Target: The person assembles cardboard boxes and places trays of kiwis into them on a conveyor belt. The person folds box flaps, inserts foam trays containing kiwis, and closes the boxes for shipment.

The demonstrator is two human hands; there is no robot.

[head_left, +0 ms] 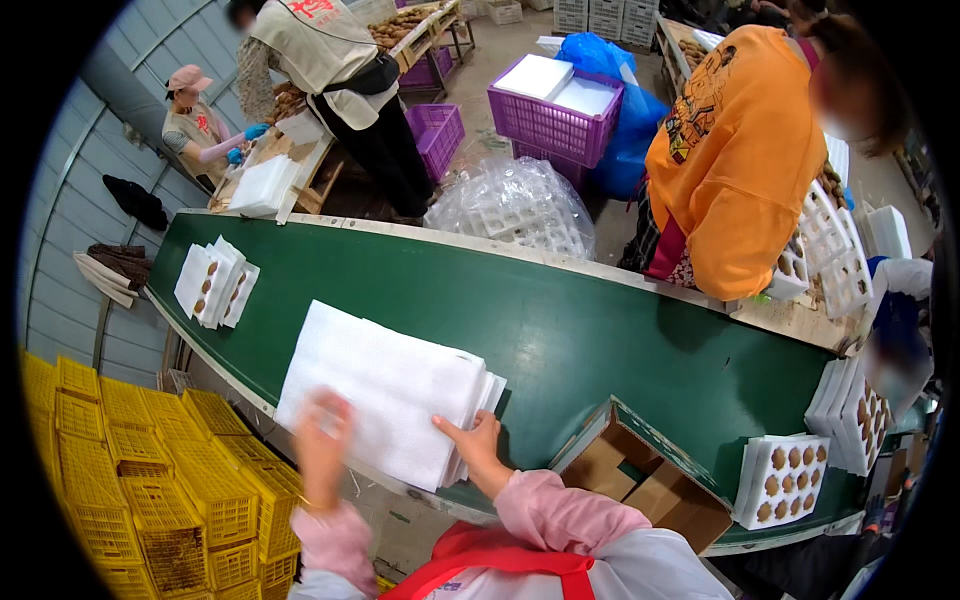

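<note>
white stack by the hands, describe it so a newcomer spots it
Find the long green table. At its near edge, left of the open cardboard box, a wide white stack lies by a pink-sleeved right hand. Unlike the smaller stacks toward the table's ends, it shows a plain top sheet and no brown pieces.

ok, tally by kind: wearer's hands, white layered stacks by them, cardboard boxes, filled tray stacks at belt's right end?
Hands (left hand, right hand): 2
White layered stack: 1
Open cardboard box: 1
Filled tray stacks: 2
Total: 6
</note>
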